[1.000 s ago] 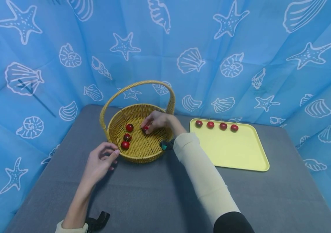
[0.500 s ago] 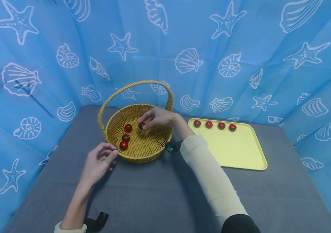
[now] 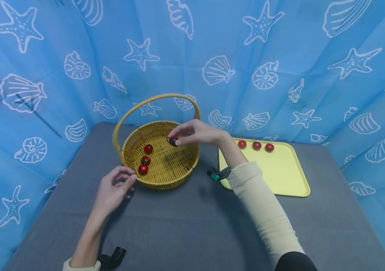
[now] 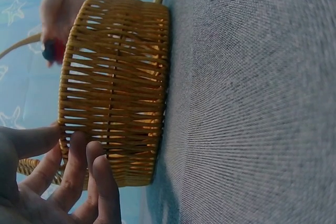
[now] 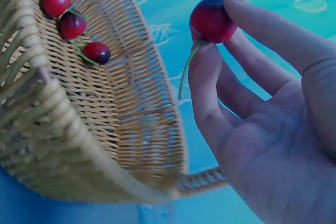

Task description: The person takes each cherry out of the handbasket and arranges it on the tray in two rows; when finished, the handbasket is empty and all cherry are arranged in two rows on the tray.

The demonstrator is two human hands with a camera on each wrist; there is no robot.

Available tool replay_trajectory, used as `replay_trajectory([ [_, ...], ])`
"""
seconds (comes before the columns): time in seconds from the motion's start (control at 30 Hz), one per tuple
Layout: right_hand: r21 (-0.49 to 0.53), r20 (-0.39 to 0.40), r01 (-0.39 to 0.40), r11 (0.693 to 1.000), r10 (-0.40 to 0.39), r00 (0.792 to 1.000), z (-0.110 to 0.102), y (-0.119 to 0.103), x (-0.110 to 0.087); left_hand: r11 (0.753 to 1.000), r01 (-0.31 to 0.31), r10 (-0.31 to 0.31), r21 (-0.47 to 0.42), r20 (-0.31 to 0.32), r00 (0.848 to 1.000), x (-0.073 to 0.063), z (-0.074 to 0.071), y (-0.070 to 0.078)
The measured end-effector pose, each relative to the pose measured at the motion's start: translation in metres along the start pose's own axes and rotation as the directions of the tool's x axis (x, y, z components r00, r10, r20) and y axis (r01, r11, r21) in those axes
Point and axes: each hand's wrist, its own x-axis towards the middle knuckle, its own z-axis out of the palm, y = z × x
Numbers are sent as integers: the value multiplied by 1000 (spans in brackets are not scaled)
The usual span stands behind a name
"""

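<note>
My right hand (image 3: 199, 133) pinches a dark red cherry (image 5: 212, 19) between thumb and fingertips, its green stem hanging down in the right wrist view. In the head view this hand is above the right side of a round yellow-brown wicker basket (image 3: 165, 184). Three more cherries (image 3: 148, 149) lie at the left inside the basket. At the basket's near left rim, my left hand (image 3: 112, 190) pinches the edge; the left wrist view has its thumb at the rim and its fingers (image 4: 76, 166) along the woven outer wall.
A tall arched handle (image 3: 156, 98) spans the basket. To the right, a yellow tray (image 3: 273, 173) bears a row of cherries along its far edge, partly covered by my right forearm. Grey cloth (image 3: 179, 226) covers the table, and a blue seashell curtain (image 3: 179, 56) hangs behind.
My right hand has lifted the cherry from the basket floor and moved up and to the right with it. The left hand has stayed at the rim.
</note>
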Motion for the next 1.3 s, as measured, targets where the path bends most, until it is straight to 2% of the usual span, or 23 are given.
replay_trajectory([
  [0.2, 21, -30, -8, 1000, 9, 1000, -11, -2, -38, 1000, 1, -1, -2, 0, 1000, 1, 0, 0],
  [0.37, 33, -86, -67, 997, 70, 994, -24, 3, -77, 1000, -24, 24, -20, -8, 1000, 0, 0, -2],
  [0.57, 73, -177, -141, 987, 152, 972, -40, 20, -119, 999, -40, 40, -31, -13, 999, -1, 0, -2],
  [0.7, 74, -231, -145, 987, 158, 960, -44, 38, -139, 999, -35, 35, -23, -15, 999, -1, 0, -2],
  [0.9, 78, -290, -155, 985, 171, 942, -37, 64, -151, 999, -36, 36, -16, -17, 999, 0, 0, -2],
  [1.1, -53, -348, -173, 983, 145, 926, -23, 89, -151, 999, -28, 28, -16, -16, 999, 0, 0, -2],
  [1.3, -153, -375, -139, 978, 72, 924, -13, 104, -147, 999, -29, 29, -35, -10, 1000, 1, -1, -3],
])
